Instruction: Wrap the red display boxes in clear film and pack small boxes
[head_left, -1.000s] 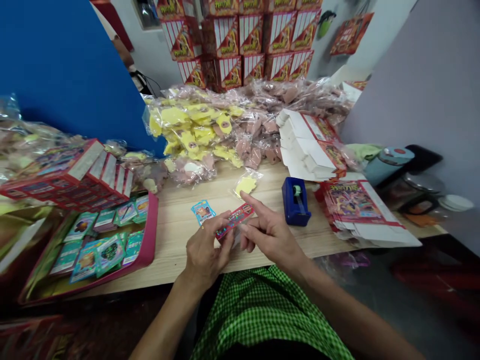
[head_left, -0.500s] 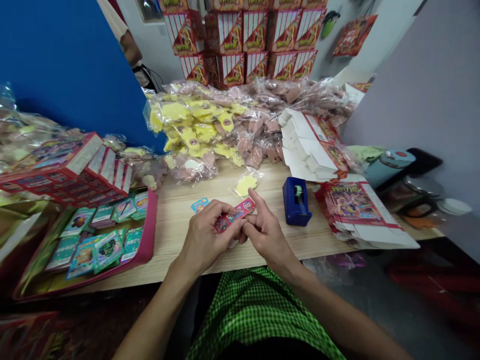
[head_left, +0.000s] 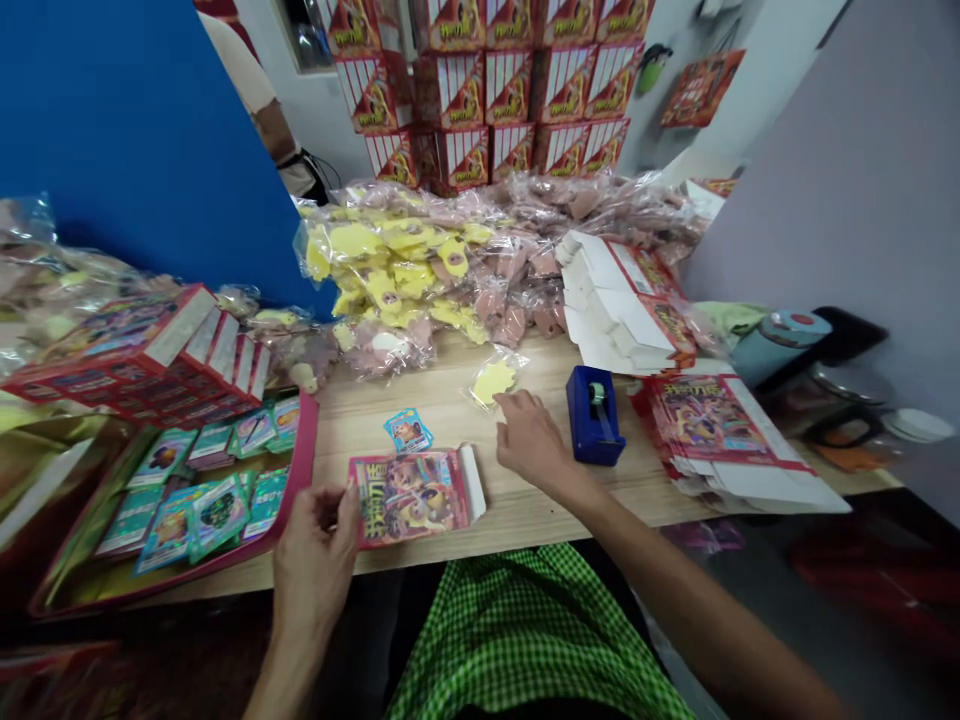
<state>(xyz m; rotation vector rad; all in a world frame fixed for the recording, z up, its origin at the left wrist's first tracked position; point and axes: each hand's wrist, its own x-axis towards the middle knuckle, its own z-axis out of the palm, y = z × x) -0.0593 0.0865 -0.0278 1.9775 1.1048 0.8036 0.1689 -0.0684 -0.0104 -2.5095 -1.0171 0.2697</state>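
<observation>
A flat red printed box (head_left: 412,495) with a white end flap lies on the wooden table (head_left: 525,505) near its front edge. My left hand (head_left: 315,545) pinches the box's left edge, thumb on top and fingers curled under. My right hand (head_left: 529,440) rests on the table further back, holding nothing, its fingers stretched toward a small clear packet with a yellow toy (head_left: 495,378). A small blue card (head_left: 409,432) lies between the box and the packet.
A blue tape dispenser (head_left: 595,412) stands just right of my right hand. A pink tray of green cards (head_left: 301,460) sits at the left, flat box blanks (head_left: 705,420) at the right. Bagged yellow and pink toys (head_left: 420,260) are piled behind. A person (head_left: 262,100) stands behind the blue partition (head_left: 135,130).
Both hands held the red box up edge-on between them. It now lies flat on the table; my left hand drew back to its left edge and my right hand let go and moved toward the yellow packet.
</observation>
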